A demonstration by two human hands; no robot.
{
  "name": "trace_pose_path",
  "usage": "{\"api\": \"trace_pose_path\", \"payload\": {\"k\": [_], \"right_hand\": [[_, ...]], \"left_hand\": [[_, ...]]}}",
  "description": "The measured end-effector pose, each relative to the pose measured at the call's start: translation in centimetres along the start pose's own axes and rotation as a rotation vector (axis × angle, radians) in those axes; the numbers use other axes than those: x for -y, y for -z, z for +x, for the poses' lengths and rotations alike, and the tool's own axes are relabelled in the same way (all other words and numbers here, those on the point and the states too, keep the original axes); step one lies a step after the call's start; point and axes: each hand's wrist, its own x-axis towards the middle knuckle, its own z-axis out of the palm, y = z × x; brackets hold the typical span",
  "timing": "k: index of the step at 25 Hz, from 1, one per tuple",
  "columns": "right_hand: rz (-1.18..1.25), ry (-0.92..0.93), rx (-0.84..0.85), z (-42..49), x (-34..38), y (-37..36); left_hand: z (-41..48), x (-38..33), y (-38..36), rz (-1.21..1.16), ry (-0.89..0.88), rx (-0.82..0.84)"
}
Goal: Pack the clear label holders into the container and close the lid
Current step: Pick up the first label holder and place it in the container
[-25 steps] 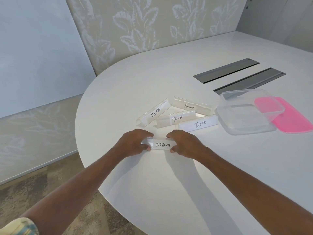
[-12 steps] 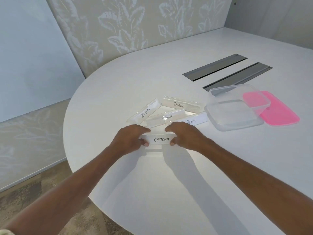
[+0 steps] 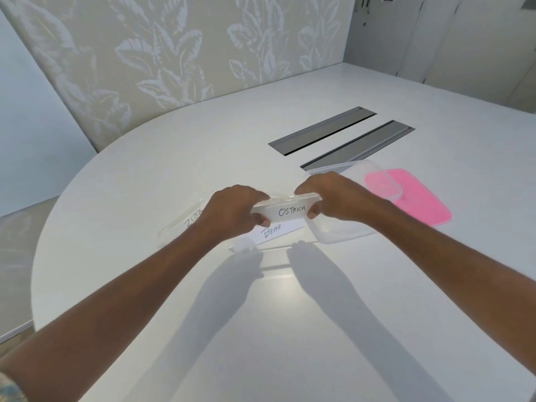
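Observation:
I hold a clear label holder marked OSTRICH (image 3: pixel 287 211) in the air by its two ends, my left hand (image 3: pixel 232 210) on the left end and my right hand (image 3: pixel 333 195) on the right. Under it on the white table (image 3: pixel 290 314) lie the BEAR holder (image 3: pixel 272 232) and, partly behind my left wrist, the ZEBRA holder (image 3: pixel 185 224). The other holders are hidden by my hands. The clear plastic container (image 3: pixel 342 232) stands open just right of the held holder. Its pink lid (image 3: pixel 417 204) lies flat beyond the container's right side.
Two grey cable slots (image 3: pixel 322 130) are let into the tabletop behind the container. The table's rounded edge curves along the left. A leaf-patterned wall panel (image 3: pixel 174 53) stands behind the table.
Both hands have lifted the OSTRICH holder off the table and carried it up and to the right, over the other holders, toward the container. The camera has tilted upward.

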Motion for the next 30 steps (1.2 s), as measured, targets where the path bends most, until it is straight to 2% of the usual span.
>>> {"api": "trace_pose_path", "payload": {"k": [6, 14, 30], "right_hand": [[-0.037, -0.026, -0.09, 1.5, -8.7, 5.0], [-0.005, -0.056, -0.027, 3.9, -18.1, 5.4], [-0.179, -0.037, 0.189, 7.7, -22.6, 0.4]], "left_hand": [[9.2, -6.8, -0.1, 0.053, -0.002, -0.041], [17.8, -12.1, -3.5, 0.092, 0.012, 0.071], [23.1, -13.4, -10.9, 0.233, 0.067, 0.289]]}}
